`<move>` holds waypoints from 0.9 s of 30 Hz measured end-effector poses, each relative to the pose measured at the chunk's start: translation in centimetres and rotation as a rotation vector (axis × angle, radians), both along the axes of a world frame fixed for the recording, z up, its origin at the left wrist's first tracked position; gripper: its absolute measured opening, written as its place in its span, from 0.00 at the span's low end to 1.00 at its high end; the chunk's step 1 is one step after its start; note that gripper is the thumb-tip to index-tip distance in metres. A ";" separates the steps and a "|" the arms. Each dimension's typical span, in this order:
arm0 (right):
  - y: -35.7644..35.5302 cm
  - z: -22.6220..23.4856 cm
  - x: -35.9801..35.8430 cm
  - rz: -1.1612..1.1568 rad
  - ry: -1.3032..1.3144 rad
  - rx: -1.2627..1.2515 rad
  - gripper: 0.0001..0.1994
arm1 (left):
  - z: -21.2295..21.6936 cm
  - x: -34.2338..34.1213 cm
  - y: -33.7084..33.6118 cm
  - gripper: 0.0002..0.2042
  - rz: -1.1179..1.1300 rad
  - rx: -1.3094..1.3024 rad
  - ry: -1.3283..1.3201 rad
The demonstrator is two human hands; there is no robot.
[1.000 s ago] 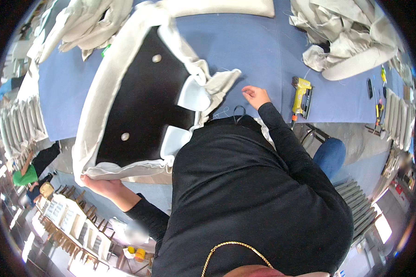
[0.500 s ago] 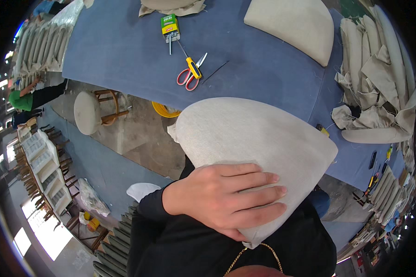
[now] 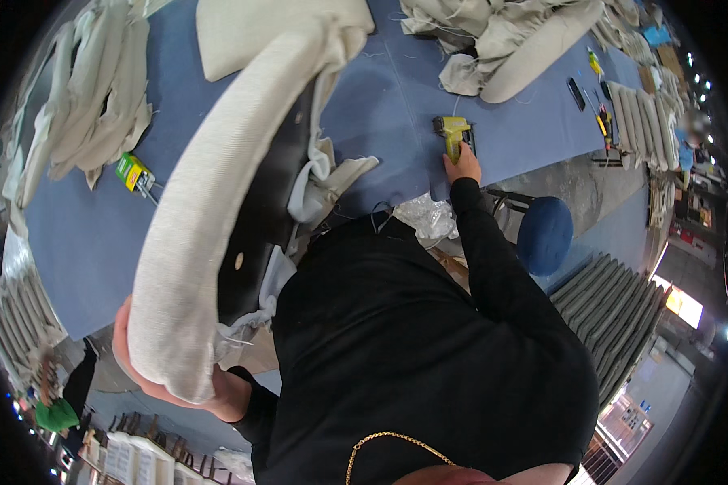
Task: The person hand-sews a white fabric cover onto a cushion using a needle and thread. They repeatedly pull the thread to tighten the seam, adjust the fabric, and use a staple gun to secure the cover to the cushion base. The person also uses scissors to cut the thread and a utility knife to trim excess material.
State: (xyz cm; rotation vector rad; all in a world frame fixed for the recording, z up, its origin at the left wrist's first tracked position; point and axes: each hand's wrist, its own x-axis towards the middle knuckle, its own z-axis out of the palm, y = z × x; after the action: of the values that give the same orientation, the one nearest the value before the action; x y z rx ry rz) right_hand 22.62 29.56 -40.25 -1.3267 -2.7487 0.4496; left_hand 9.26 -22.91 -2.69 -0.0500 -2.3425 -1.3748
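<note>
Blue felt covers the worktop point(image 3: 97, 234), strewn with beige covers. Left of the yellow staple gun point(image 3: 454, 135), the left hand point(image 3: 166, 368) cups the lower end of an upholstered seat panel point(image 3: 218, 202), tilted on edge. The right hand point(image 3: 463, 166) touches the gun, fingers seemingly closing. Stapling loose fabric looks next, needing a firm grip.

Blue table point(image 3: 388, 97): stapler point(image 3: 454, 135), fabric heap point(image 3: 501, 40), cushion point(image 3: 243, 28).
</note>
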 end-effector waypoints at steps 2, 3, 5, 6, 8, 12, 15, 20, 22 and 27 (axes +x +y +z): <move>0.8 0.2 0.1 -0.029 0.100 -0.035 0.31 | 0.4 -0.3 0.6 0.39 0.020 -0.024 0.000; 3.8 -1.1 -0.4 -0.032 0.300 -0.176 0.30 | 0.5 1.0 -0.4 0.38 0.065 -0.009 0.010; 9.3 -3.2 4.5 -0.188 0.662 -0.457 0.29 | 0.4 -1.4 0.5 0.37 0.021 -0.014 -0.022; 10.0 -2.1 3.8 -0.219 0.727 -0.561 0.29 | 0.6 -0.9 1.0 0.37 0.055 -0.043 -0.015; 12.0 0.3 4.6 -0.316 0.767 -0.614 0.29 | 0.8 -1.0 1.8 0.36 0.067 -0.074 -0.013; 14.3 0.9 2.7 -0.455 0.619 -0.367 0.30 | 0.8 -0.4 1.7 0.36 0.096 -0.024 0.018; 15.2 -2.5 4.2 -0.335 0.392 -0.164 0.38 | 0.5 -1.9 1.8 0.36 0.049 0.035 0.009; 8.3 -4.5 -1.3 -0.139 0.224 0.230 0.37 | 1.8 -1.1 4.2 0.37 0.095 -0.049 0.010; 3.2 -2.5 -4.7 0.026 0.445 0.200 0.30 | 2.4 -0.2 5.9 0.32 0.152 -0.021 -0.063; -6.8 0.7 -12.0 -0.455 0.991 -1.507 0.27 | 1.1 -0.3 7.2 0.24 -0.416 0.102 0.204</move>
State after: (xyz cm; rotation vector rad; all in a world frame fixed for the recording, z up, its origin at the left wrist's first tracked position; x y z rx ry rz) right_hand 10.66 22.74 -39.58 -1.1157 -0.9820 2.4282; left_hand 8.92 -15.72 -1.61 -0.6477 -2.1631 -1.5892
